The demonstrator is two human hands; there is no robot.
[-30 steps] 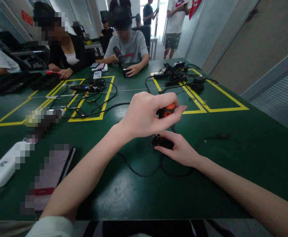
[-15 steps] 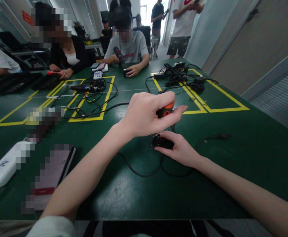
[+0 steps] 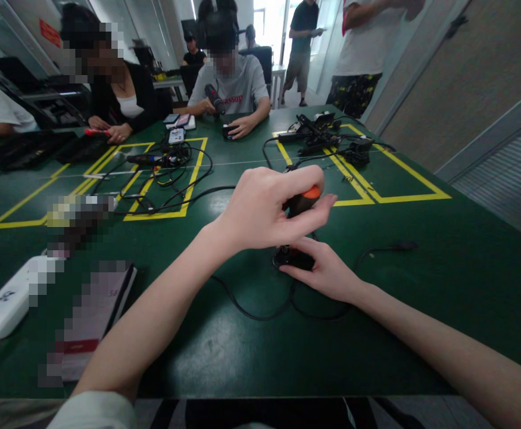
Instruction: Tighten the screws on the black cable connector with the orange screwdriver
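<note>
My left hand (image 3: 264, 205) is closed around a screwdriver (image 3: 302, 202) with a black and orange handle, its shaft pointing down. The screwdriver's dark lower end shows just under the hand, at the top of a small black rounded device (image 3: 302, 260); whether it touches a screw there is hidden. My right hand (image 3: 329, 268) grips that device from the right, thumb and fingers on its sides, and holds it against the green table (image 3: 224, 357). A thin black cable (image 3: 260, 319) loops across the table beside and below the device.
A phone (image 3: 94, 322) and a white power strip (image 3: 12, 298) lie at the left. Tangled black cables (image 3: 171, 158) and a heap of black adapters (image 3: 318, 134) lie farther back by yellow tape. Co-workers (image 3: 228, 83) sit across the table.
My left hand has shifted slightly and turned the screwdriver, so its handle sits at a different angle. My right hand and the black device have stayed put. People standing behind have moved.
</note>
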